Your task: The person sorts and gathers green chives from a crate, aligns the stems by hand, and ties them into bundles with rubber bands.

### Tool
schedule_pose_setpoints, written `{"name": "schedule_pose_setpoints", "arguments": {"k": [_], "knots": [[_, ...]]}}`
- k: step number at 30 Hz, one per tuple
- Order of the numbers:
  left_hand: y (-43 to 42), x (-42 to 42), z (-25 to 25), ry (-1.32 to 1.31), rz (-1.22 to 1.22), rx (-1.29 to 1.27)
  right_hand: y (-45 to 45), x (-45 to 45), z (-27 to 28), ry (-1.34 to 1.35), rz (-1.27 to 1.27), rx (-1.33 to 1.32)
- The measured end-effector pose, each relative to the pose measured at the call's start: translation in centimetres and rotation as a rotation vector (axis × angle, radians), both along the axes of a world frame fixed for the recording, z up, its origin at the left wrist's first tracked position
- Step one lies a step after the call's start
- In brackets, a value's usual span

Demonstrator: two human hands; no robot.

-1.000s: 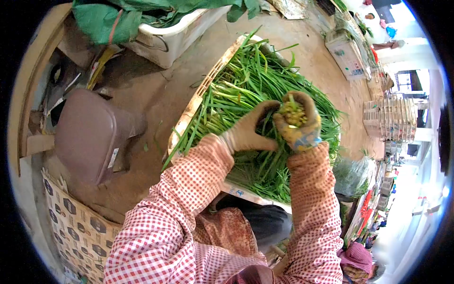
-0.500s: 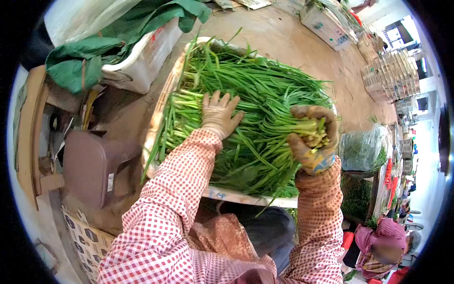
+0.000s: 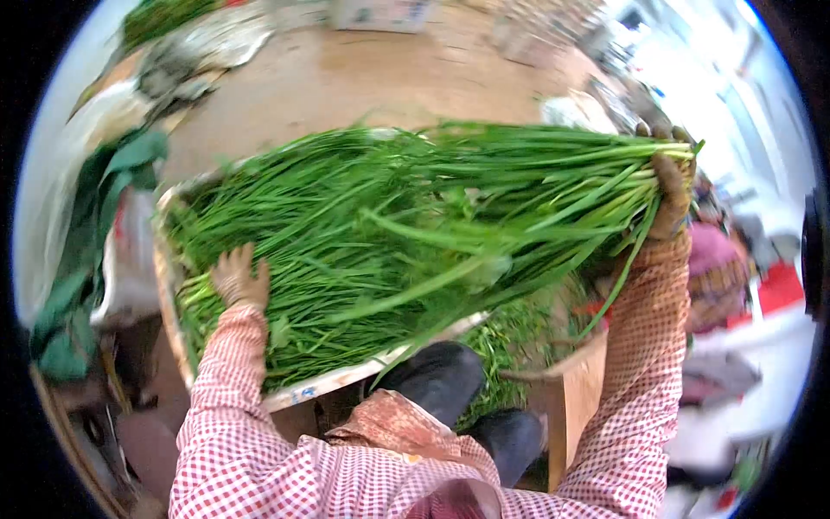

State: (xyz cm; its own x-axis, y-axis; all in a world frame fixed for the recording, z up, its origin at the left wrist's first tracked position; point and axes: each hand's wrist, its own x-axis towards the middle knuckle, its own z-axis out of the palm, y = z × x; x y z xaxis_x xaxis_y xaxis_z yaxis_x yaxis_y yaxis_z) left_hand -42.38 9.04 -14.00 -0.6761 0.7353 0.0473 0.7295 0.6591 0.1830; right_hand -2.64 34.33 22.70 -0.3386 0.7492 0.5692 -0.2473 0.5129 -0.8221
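Long green leafy stalks (image 3: 320,251) fill a pale crate (image 3: 324,381). My left hand (image 3: 240,277), gloved, lies spread on the stalks at the crate's left end, near their pale bases. At the upper right, my right hand (image 3: 670,186) is wrapped round the pale ends of a large bunch of green stalks (image 3: 553,186). The bunch stretches leftward, its leaves trailing over the crate's contents and blurring into them. Part of the right hand's fingers is hidden behind the bunch.
Dark boots (image 3: 441,381) stand below the crate, beside loose greens (image 3: 510,346) and a wooden board (image 3: 581,394). Green cloth (image 3: 73,346) hangs over a white tub (image 3: 130,259) at left. Another person (image 3: 718,277) is at the right. A white box (image 3: 380,14) stands at the top.
My right hand has moved up and right, drawing the bunch out past the crate's edge. My left hand stays spread on the stalks near their bases. The camera view has turned right.
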Motion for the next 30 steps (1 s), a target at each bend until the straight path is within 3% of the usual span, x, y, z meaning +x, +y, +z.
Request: {"name": "schedule_pose_setpoints", "arguments": {"k": [1,4,6,7,9,10,12,13,16,18,20,23,26,30], "knots": [[0.0,-0.2,-0.6,0.035,0.007,-0.006,-0.9,3.4,2.3,0.011,-0.001,-0.003],[0.5,-0.4,-0.5,0.010,0.025,-0.056,-4.3,11.8,6.6,0.102,-0.315,0.176],[0.5,-0.7,-1.6,0.004,0.054,-0.076,-6.9,16.1,6.8,0.118,-0.397,0.280],[0.7,-0.6,-1.1,-0.045,0.061,-0.091,-7.6,17.8,6.6,0.082,-0.337,0.281],[0.7,0.3,1.7,-0.148,0.084,-0.138,-8.3,20.1,4.2,0.065,-0.463,0.292],[0.7,1.0,1.0,0.000,0.133,0.024,-8.5,21.0,2.3,0.125,-0.528,0.246],[1.4,2.1,1.0,0.100,-0.248,0.540,-8.4,23.7,-1.0,0.195,-0.497,0.134],[1.9,7.7,5.8,-0.017,-0.530,0.824,-8.4,24.8,-2.4,0.216,-0.508,0.128],[1.3,21.5,14.2,-0.388,-1.086,0.757,-9.5,26.9,-5.7,0.256,-0.531,0.079],[1.9,28.6,14.9,-0.564,-1.416,0.757,-10.5,27.9,-7.6,0.266,-0.536,0.009],[2.3,34.2,16.6,-0.585,-1.514,0.719,-12.4,26.9,-8.0,0.317,-0.537,-0.005],[3.1,37.9,16.7,-0.421,-1.540,0.426,-14.2,27.4,-8.4,0.368,-0.525,-0.017],[2.8,38.8,15.4,-0.303,-1.635,0.422,-15.2,28.1,-8.1,0.391,-0.556,-0.007],[2.0,38.6,12.5,-0.390,-1.531,0.438,-16.0,28.8,-7.1,0.459,-0.522,0.015]]}}
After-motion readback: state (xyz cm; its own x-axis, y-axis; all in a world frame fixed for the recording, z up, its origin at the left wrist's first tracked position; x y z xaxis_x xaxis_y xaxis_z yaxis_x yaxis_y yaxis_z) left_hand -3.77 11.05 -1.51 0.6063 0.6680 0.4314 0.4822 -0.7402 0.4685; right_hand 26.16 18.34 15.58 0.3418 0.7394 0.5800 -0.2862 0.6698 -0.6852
